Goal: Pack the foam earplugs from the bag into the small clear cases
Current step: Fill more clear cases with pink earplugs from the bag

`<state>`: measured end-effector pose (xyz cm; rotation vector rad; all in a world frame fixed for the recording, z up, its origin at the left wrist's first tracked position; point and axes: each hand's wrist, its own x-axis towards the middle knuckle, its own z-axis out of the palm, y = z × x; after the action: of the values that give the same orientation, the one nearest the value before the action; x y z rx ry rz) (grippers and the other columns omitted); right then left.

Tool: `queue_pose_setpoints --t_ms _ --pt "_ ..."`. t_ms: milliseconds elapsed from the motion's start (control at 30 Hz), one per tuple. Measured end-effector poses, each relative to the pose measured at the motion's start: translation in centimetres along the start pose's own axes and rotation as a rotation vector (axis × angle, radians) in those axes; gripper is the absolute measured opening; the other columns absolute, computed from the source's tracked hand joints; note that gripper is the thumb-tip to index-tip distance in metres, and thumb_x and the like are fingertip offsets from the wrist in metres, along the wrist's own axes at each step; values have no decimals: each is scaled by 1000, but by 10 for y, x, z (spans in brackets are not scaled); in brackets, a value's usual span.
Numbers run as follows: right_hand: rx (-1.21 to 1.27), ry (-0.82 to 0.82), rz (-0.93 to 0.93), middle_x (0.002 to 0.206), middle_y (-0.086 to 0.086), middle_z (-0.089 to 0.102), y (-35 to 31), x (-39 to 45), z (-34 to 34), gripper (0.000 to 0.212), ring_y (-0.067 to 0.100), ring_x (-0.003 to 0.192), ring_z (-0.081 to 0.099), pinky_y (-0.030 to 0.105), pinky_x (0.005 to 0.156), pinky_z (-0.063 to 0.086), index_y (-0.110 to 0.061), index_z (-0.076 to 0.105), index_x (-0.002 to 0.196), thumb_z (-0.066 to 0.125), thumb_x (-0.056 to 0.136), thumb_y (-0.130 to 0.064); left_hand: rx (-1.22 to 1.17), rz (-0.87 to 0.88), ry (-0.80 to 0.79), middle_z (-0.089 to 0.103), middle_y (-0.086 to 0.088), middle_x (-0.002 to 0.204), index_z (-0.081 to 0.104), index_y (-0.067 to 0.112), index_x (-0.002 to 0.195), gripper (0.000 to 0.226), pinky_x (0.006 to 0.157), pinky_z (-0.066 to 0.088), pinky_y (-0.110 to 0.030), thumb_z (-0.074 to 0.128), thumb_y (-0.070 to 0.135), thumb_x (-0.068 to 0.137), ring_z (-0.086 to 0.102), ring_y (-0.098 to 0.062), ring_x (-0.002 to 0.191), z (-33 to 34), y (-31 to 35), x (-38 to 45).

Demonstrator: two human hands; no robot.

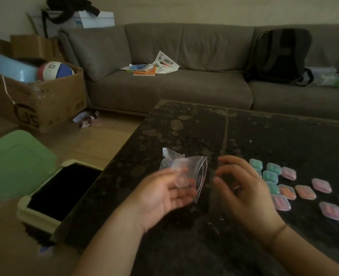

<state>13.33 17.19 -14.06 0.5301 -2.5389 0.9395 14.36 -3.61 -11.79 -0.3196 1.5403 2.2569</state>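
My left hand (165, 194) holds a clear zip bag (192, 172) above the dark stone table (244, 132); the bag looks crumpled and I see no earplugs inside it. Something small and clear sits blurred at my left fingertips. My right hand (242, 188) hovers just right of the bag with its fingers loosely curled, holding nothing. To the right lie several small clear cases with earplugs inside: teal ones (270, 175), pink ones (321, 185) and orange ones (304, 192).
A bin with a black liner (59, 192) and a raised green lid (15, 164) stands left of the table. A grey sofa (174, 86) runs along the back, with a black backpack (280, 56) and papers (150, 66). Cardboard boxes (37, 100) stand far left.
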Motion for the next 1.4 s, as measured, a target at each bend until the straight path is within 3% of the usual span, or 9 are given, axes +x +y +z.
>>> queue_pose_setpoints --t_ms 200,367,467,567,667,1000,1100,1233,1400 --pt "-266 -342 90 160 -11 -1 16 35 37 22 20 145 -1 39 112 29 -45 65 111 50 95 -43 -214 99 287 68 -12 103 60 13 123 23 72 53 -37 55 18 101 68 -25 89 -30 26 31" --pt "-252 -331 63 160 -12 -5 17 55 60 27 17 142 -5 45 112 30 -52 63 115 47 95 -46 212 385 582 67 2 107 57 21 131 42 92 53 -32 71 14 92 66 -12 99 -35 30 63" --pt "-264 -308 99 161 -11 -2 13 65 70 38 19 143 -3 45 113 28 -53 63 115 37 88 -62 262 409 568 68 1 110 51 24 139 56 76 45 -17 74 10 90 64 -4 99 -31 21 79" --pt "-344 -296 163 161 -10 2 11 74 79 38 22 144 2 42 112 30 -42 70 107 43 90 -62 303 354 535 67 -3 121 49 25 139 61 72 44 -15 77 10 87 65 -10 107 -26 10 96" --pt "-412 -325 209 161 -8 6 13 80 89 39 24 145 7 43 110 33 -38 70 106 46 89 -63 349 326 525 68 -1 110 48 28 136 62 67 43 -14 78 8 86 64 -5 95 -25 5 103" --pt "-301 -335 256 156 -10 22 14 80 98 50 23 143 10 44 111 28 -37 61 123 43 87 -68 475 244 444 60 0 120 45 31 136 65 94 59 -42 71 -1 86 63 -17 109 -30 1 101" --pt "-247 -363 251 151 -12 28 15 80 95 53 21 140 11 42 110 26 -36 61 122 51 82 -69 536 229 416 59 -1 121 45 30 138 63 94 57 -40 65 -4 88 61 -16 109 -33 1 101" --pt "-269 -375 219 150 -14 28 16 79 90 54 20 139 8 42 110 24 -37 60 123 56 80 -68 612 213 369 59 1 120 44 33 138 62 74 52 -24 65 -1 90 59 -12 105 -36 1 98" --pt "-453 -527 159 157 -10 15 12 83 86 60 28 143 -1 47 113 20 -40 50 134 59 80 -64 659 219 357 57 6 120 43 33 136 59 81 50 -27 67 3 91 56 -10 106 -35 1 96"
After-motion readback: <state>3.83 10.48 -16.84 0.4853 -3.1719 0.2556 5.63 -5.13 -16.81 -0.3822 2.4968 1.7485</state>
